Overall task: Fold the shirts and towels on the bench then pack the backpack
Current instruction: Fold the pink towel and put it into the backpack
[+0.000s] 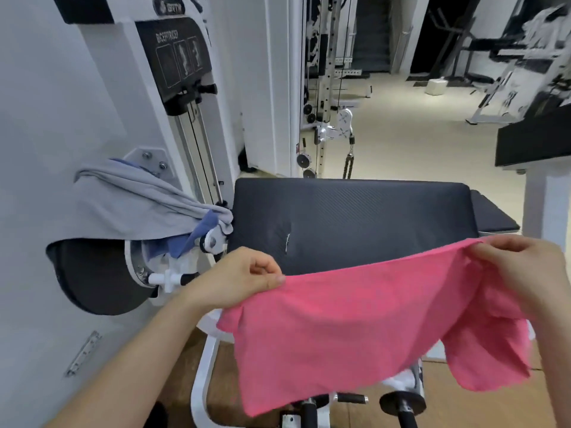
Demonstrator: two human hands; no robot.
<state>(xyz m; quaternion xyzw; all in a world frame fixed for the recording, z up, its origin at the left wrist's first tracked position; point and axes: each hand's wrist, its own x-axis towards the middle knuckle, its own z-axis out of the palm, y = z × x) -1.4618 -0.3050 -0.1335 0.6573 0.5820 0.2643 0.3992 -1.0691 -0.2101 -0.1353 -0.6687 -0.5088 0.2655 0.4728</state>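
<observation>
Your left hand pinches one upper corner of the pink cloth. Your right hand grips the far end of the same edge, where the fabric bunches. The hands are well apart, with that edge stretched between them. The cloth hangs in the air in front of the near edge of the black padded surface and does not lie on it; whether it is a towel or a shirt you cannot tell from here.

To fold it well, you should probably work the bunched right corner flat first, so the top edge runs straight. Then lay the cloth on the surface and smooth it before the first fold, matching corner to corner. A grey garment and a blue garment lie draped over the machine pad to your left. No backpack is in view.
</observation>
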